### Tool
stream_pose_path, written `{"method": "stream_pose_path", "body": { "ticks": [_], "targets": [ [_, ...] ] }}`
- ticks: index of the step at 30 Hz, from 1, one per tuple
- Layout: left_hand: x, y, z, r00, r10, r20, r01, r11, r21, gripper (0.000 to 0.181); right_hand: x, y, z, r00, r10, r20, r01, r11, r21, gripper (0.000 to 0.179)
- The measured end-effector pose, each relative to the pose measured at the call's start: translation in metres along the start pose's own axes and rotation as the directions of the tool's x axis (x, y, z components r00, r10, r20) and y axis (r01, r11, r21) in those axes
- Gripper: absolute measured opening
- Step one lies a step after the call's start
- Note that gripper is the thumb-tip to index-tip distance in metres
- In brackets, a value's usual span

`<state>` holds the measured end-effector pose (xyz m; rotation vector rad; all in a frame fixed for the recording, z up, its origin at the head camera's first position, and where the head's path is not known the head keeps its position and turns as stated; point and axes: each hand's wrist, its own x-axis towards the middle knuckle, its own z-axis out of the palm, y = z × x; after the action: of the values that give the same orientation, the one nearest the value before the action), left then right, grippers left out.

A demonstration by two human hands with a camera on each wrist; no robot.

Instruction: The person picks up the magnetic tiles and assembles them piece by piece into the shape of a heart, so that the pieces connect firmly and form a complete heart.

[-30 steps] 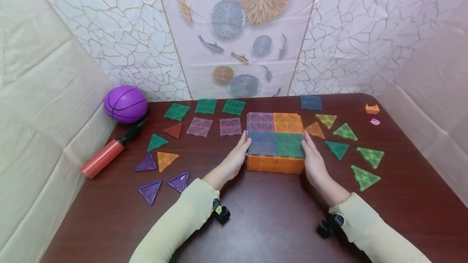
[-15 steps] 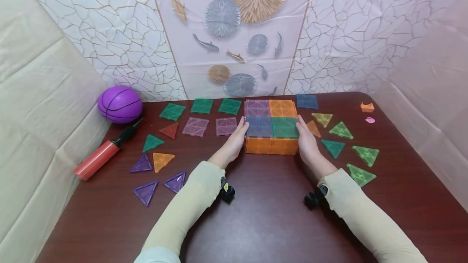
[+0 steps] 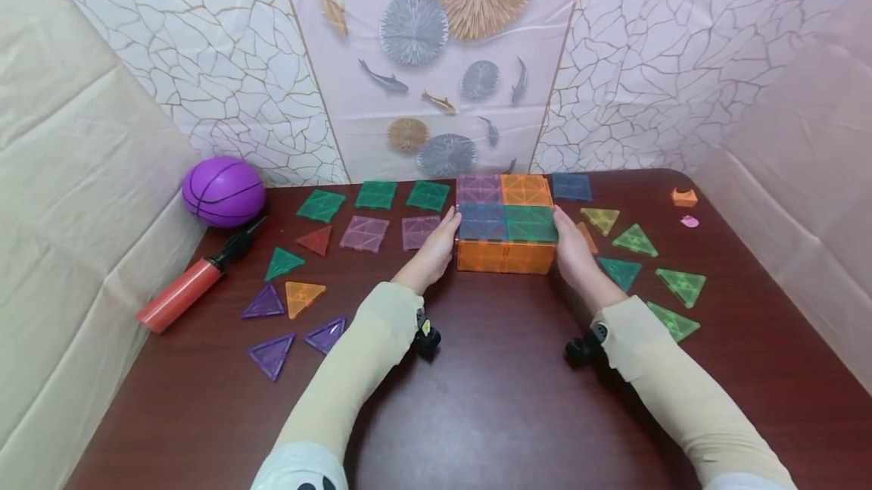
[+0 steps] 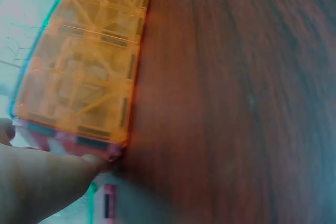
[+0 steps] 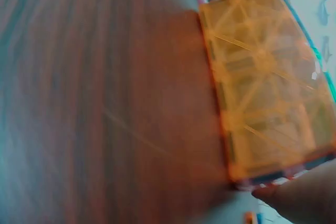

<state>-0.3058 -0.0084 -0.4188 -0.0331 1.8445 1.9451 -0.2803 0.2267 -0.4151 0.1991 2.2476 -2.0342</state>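
Observation:
A low box of translucent magnetic tiles (image 3: 506, 257) is at the back middle of the table in the head view. Purple, orange, blue and green squares form its top, and its front wall is orange. My left hand (image 3: 432, 254) presses along the box's left side, fingers stretched forward. Against the opposite side lies my right hand (image 3: 577, 254), held much the same way. Both wrist views show the orange wall (image 4: 84, 72) close up, with the left hand (image 4: 42, 179) at one end and the right hand (image 5: 304, 195) at the other. The far fingers are partly hidden by the box.
Loose green and purple square tiles (image 3: 364, 234) and several triangles lie on the left; green triangles (image 3: 681, 287) and a blue square (image 3: 572, 187) are on the right. A purple ball (image 3: 223, 191) and red hand pump (image 3: 184, 293) sit at the left edge. Patterned cloth hangs behind.
Both hands have slid the tile box away from the person, toward the back of the table. The loose tiles have stayed put; the head view has shifted slightly.

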Motion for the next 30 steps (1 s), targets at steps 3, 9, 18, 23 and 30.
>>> {"method": "stream_pose_path", "body": {
  "ticks": [3,9,18,23,30],
  "targets": [
    [-0.012,0.007,-0.01,1.0,-0.006,-0.004,0.006,1.0,-0.025,0.058,-0.003,-0.008,-0.014,0.999,-0.034,0.042,0.037,0.997,-0.062,0.063],
    [-0.059,0.023,-0.046,0.996,0.084,-0.01,-0.081,0.981,0.175,0.058,-0.025,-0.031,-0.052,0.983,-0.146,0.115,0.172,0.951,-0.257,0.068],
    [-0.13,-0.001,-0.108,0.954,0.26,0.146,-0.287,0.672,0.683,0.078,-0.09,-0.019,-0.112,0.955,-0.206,0.216,0.298,0.648,-0.701,0.056],
    [-0.158,-0.022,-0.135,0.938,0.261,0.228,-0.331,0.48,0.812,0.084,-0.12,-0.002,-0.134,0.938,-0.229,0.261,0.346,0.557,-0.755,0.061],
    [-0.176,-0.037,-0.158,0.959,0.222,0.174,-0.246,0.356,0.902,0.091,-0.131,0.02,-0.156,0.944,-0.173,0.282,0.331,0.511,-0.793,0.07]
  ]
}}
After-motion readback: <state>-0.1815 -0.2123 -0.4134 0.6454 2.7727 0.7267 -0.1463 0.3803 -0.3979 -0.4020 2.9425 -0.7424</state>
